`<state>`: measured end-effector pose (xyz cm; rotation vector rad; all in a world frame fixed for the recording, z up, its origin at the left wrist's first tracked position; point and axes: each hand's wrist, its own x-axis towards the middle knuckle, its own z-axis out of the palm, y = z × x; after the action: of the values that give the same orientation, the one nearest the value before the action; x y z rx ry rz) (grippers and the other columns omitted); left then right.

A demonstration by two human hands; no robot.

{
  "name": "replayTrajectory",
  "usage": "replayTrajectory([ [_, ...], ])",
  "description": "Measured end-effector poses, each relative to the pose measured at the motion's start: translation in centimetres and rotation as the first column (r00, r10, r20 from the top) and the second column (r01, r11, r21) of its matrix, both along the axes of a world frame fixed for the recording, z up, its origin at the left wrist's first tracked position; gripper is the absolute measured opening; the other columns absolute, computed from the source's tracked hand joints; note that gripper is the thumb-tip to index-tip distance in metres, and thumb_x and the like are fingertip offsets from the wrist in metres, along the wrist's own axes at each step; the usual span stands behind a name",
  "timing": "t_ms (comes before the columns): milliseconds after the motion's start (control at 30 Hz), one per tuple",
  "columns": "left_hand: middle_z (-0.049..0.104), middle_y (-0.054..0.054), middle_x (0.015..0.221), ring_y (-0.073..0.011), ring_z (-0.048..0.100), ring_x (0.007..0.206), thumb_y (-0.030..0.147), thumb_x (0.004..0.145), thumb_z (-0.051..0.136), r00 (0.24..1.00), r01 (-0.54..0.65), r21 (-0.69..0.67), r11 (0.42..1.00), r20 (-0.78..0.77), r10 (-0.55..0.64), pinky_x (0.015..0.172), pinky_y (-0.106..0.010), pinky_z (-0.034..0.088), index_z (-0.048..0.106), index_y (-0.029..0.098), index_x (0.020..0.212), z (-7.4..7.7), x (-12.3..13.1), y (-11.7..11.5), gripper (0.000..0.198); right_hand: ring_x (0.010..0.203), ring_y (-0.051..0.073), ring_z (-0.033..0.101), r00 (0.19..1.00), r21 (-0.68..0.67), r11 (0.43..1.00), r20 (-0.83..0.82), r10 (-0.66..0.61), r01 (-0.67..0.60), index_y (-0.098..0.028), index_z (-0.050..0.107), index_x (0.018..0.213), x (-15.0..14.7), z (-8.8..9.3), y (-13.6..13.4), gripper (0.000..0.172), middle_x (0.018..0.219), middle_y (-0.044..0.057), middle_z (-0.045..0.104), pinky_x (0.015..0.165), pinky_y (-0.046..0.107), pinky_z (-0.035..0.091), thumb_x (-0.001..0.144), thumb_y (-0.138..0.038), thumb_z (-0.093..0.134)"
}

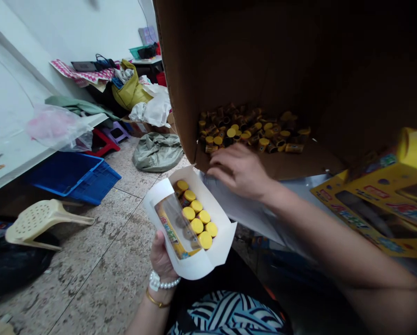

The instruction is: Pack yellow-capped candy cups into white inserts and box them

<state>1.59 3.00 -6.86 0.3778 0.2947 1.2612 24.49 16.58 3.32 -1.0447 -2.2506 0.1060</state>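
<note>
My left hand [161, 260] holds a small open white carton [194, 263] from below, flaps spread. Several yellow-capped little tubs [197, 218] stand in rows inside it. My right hand [239, 170] reaches into a big brown cardboard box [264, 60] lying on its side, fingers bent down at its front lip. A heap of the same yellow-capped tubs [250, 132] lies at the back of that box, just beyond my fingers. Whether the right hand has a tub in it is hidden.
Yellow printed flat cartons [386, 204] lie at the right. On the speckled floor are a blue crate [74, 174], a toppled cream plastic stool [43, 218], a grey-green sack [157, 151] and piled bags and cloths [131, 90] by the wall.
</note>
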Motion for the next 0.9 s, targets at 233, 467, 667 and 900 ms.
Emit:
replayTrajectory([
  [233, 0.062, -0.008, 0.144, -0.0347, 0.041, 0.144, 0.059, 0.091, 0.053, 1.0, 0.015, -0.006, 1.0, -0.007, -0.015, 0.121, -0.061, 0.021, 0.048, 0.033, 0.147, -0.1, 1.3, 0.1, 0.061, 0.11, 0.035, 0.049, 0.866, 0.03, 0.947, 0.397, -0.304, 0.319, -0.014, 0.067, 0.122, 3.5, -3.7, 5.0, 0.037, 0.111, 0.017, 0.068, 0.092, 0.042, 0.037, 0.093, -0.035, 0.057],
  [467, 0.067, -0.005, 0.137, -0.0329, 0.04, 0.145, 0.057, 0.093, 0.051, 0.998, 0.055, -0.01, 0.998, 0.044, -0.055, 0.123, -0.058, 0.019, 0.059, 0.031, 0.138, 0.0, 1.3, 0.1, 0.053, 0.113, 0.039, 0.052, 0.845, 0.024, 0.926, 0.401, -0.355, 0.377, -0.012, 0.068, 0.118, 4.7, -2.7, 5.0, 0.037, 0.095, 0.017, 0.073, 0.093, 0.048, 0.036, 0.086, -0.03, 0.061],
  [667, 0.064, -0.004, 0.141, -0.0302, 0.041, 0.145, 0.053, 0.098, 0.045, 0.99, 0.087, 0.081, 0.993, 0.108, -0.095, 0.124, -0.053, 0.019, 0.061, 0.028, 0.137, -0.2, 0.4, 0.4, 0.05, 0.082, 0.019, 0.062, 0.966, -0.339, 0.94, -0.251, -0.063, -0.026, -0.02, 0.073, 0.115, 4.8, 0.5, 4.3, 0.035, 0.101, 0.005, 0.071, 0.075, 0.032, 0.048, 0.082, -0.028, 0.067],
  [900, 0.069, -0.004, 0.134, -0.0314, 0.052, 0.136, 0.046, 0.097, 0.051, 0.995, 0.038, 0.094, 0.995, 0.091, -0.047, 0.123, -0.052, 0.024, 0.066, 0.025, 0.132, 0.5, 1.2, 0.1, 0.044, 0.071, 0.013, 0.061, 0.857, -0.438, 0.826, -0.506, 0.099, -0.355, -0.02, 0.058, 0.096, -1.3, 0.9, -1.7, 0.033, 0.083, -0.001, 0.065, 0.067, 0.026, 0.051, 0.073, -0.027, 0.08],
])
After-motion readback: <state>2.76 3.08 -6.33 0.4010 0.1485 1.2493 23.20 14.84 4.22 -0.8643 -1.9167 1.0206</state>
